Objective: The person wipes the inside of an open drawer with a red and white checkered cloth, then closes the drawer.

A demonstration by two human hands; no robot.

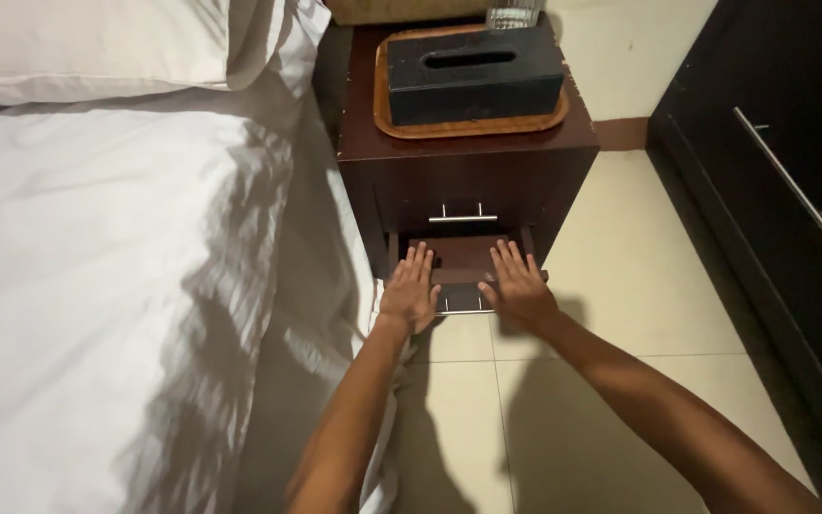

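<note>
Plainly, lower drawer: the lower drawer point(463, 262) of the dark wooden nightstand point(468, 157) stands pulled partly out, low at the frame's centre; its inside looks bare as far as the hands allow a view.
Handling, as a judgement: stiff board, light with so little in it, likely sliding on runners; its front edge is hard and smooth, so flat palms should grip it well enough, and it looks sturdy rather than fragile.
Where to take hold: the metal bar handle point(461, 306) at the drawer's 6 o'clock edge, between the two hands, or the front panel on both sides at once so it does not skew.
Left hand: the left hand point(410, 290) lies flat, fingers spread wide and pointing to 12 o'clock, on the drawer's left front corner; it holds nothing.
Right hand: the right hand point(519, 286) is likewise splayed flat on the right front corner, empty.
Upper drawer: the upper drawer point(463, 195), at 12 o'clock from the hands, is closed.
Top of stand: a brown tray point(473, 124) carries a black tissue box point(473, 71); a clear glass point(513, 13) is just behind.
Surface: pale glossy floor tiles point(620, 286), probably slippery.
Room: a bed with white sheets point(97, 266) at 9 o'clock, touching or just beside the stand; a dark cabinet point(782, 190) at 3 o'clock.
</note>
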